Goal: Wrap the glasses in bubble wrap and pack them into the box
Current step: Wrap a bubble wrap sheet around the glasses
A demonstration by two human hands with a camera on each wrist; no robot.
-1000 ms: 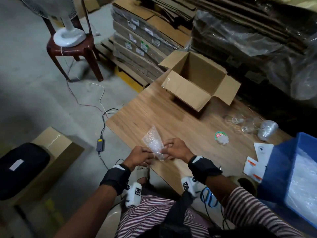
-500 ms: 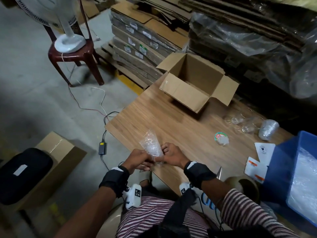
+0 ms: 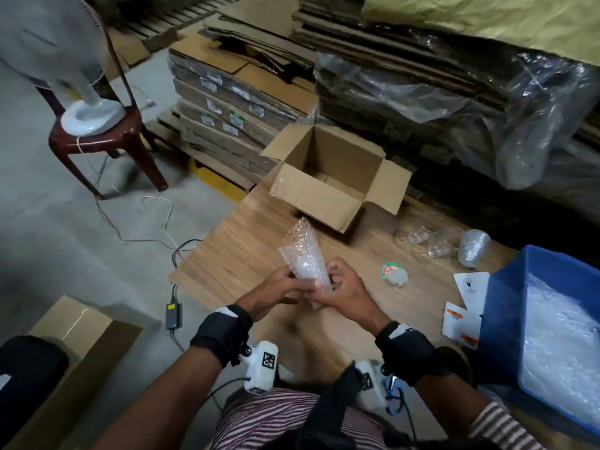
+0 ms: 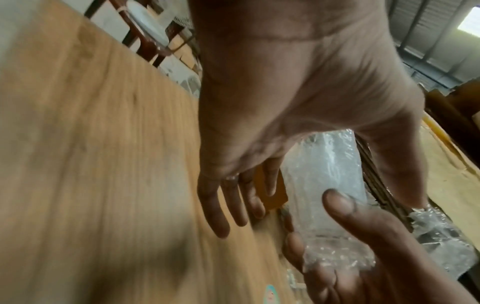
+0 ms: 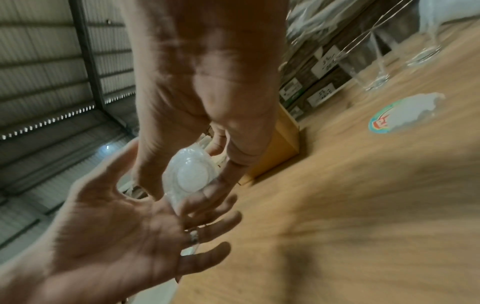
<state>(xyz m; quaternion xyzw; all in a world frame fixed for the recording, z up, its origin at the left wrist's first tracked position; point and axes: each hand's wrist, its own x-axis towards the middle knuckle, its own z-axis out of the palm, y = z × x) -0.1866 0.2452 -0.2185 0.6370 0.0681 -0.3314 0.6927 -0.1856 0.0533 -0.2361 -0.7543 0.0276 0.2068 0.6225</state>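
Wrapped glass [image 3: 305, 258]: held above the near edge of the desk [image 3: 233, 248], clear of its surface, tilted with the open bubble-wrap end up and away from the person; lifting it likely frees the base end for folding.
Left hand [image 3: 271, 289]: grips the lower part of the bundle from the left. In the left wrist view the thumb lies along one side and a finger behind it; the other fingers [image 4: 228, 207] extend loosely, spread. Judged role: steadying.
Right hand [image 3: 341, 287]: fingers curl round the base end from the right, thumb pressing the loose wrap; judged to be closing the end.
Box [image 3: 328, 180]: flaps open, at the far desk edge, well apart from the hands; ready to receive the bundle.
Remaining glasses [image 3: 431, 241]: unwrapped, right of the box, beside another wrapped one [image 3: 472, 248].
Blue bin [image 3: 506, 319]: at the right, holds bubble-wrap stock within reach.
Tape roll [image 3: 393, 272]: flat on the desk just right of the hands; judged next for sealing.
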